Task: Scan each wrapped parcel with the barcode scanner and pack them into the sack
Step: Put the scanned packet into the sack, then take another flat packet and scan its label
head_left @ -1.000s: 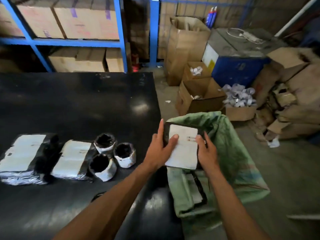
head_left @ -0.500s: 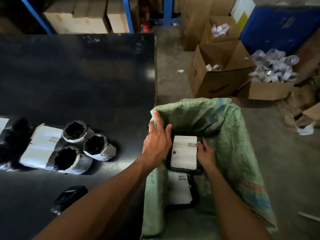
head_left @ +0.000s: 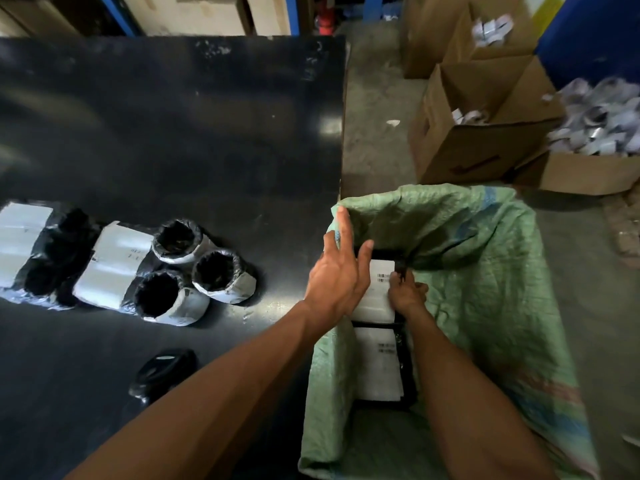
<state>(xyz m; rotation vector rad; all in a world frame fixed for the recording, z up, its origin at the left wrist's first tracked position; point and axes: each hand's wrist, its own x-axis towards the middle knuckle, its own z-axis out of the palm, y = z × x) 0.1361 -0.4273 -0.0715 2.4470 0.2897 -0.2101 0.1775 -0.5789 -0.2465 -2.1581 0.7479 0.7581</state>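
Parcel in sack: flat black-wrapped parcel (head_left: 379, 292) with white label, barcode showing, inside the green sack (head_left: 485, 271), lying on top of the far end of another parcel.
Second parcel: same kind (head_left: 379, 368), white label up, lower in the sack, nearer the person.
Right hand: right hand (head_left: 407, 294) down inside the sack, fingers curled on the right edge of the top parcel, gripping it.
Left hand: left hand (head_left: 337, 275) over the sack's left rim, fingers spread wide, palm down over the left side of the top parcel; contact with parcel cannot be told.
Sack: woven green, mouth open, standing on the floor just beside the right edge of the worktop (head_left: 173, 133).
Scanner: black barcode scanner (head_left: 162, 372) lying on the worktop near the front, partly hidden by the left forearm.
Waiting parcels: two flat ones with white labels (head_left: 117, 261) (head_left: 20, 244) at left of the worktop; three round black-wrapped ones (head_left: 178, 240) (head_left: 221, 275) (head_left: 166, 299) clustered touching, just right of them.
Floor: open cardboard boxes (head_left: 485, 133) beyond the sack, some holding pale crumpled scraps (head_left: 602, 123).
Back: blue shelf frame with cartons (head_left: 194, 12), blurry.
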